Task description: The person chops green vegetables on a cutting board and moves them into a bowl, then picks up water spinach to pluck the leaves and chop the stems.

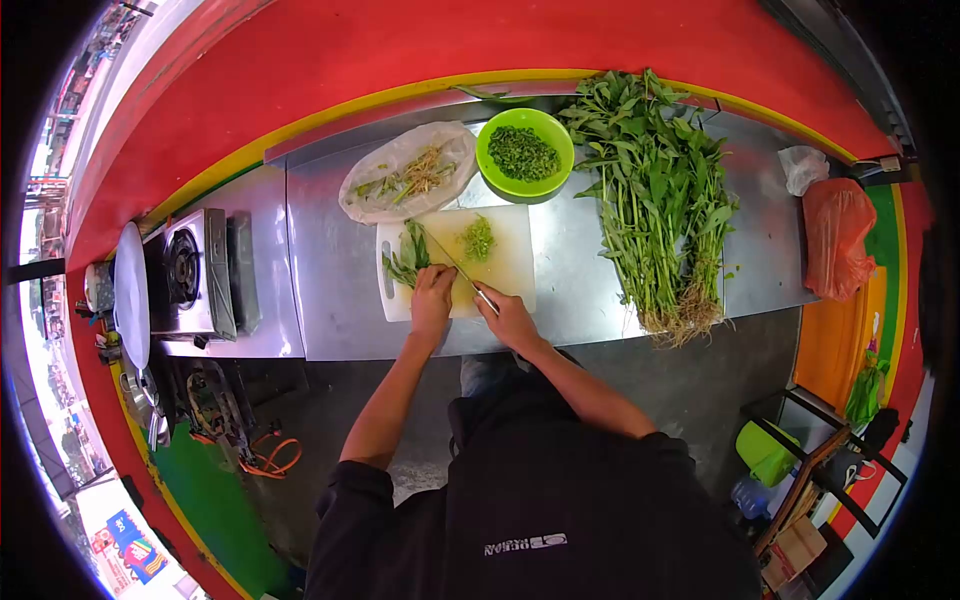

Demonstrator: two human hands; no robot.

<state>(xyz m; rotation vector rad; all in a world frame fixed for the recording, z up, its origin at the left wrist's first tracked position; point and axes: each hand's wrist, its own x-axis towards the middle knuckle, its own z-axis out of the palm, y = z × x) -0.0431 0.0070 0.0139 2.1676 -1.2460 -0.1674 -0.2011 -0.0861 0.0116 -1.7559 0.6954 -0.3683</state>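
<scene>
My left hand is closed on leafy green stems at the left part of a white cutting board. In my right hand is a kitchen knife, its blade slanting up and left beside the stems and my left fingers. A small pile of chopped greens lies on the board, right of the blade. Behind the board stands a lime green bowl holding finely chopped greens. To its left, a clear plastic bag carries stem and root trimmings.
A large bundle of leafy greens with roots lies on the metal counter to the right. Farther right hangs an orange-red plastic bag. A gas stove stands at the left end. A red wall rises behind.
</scene>
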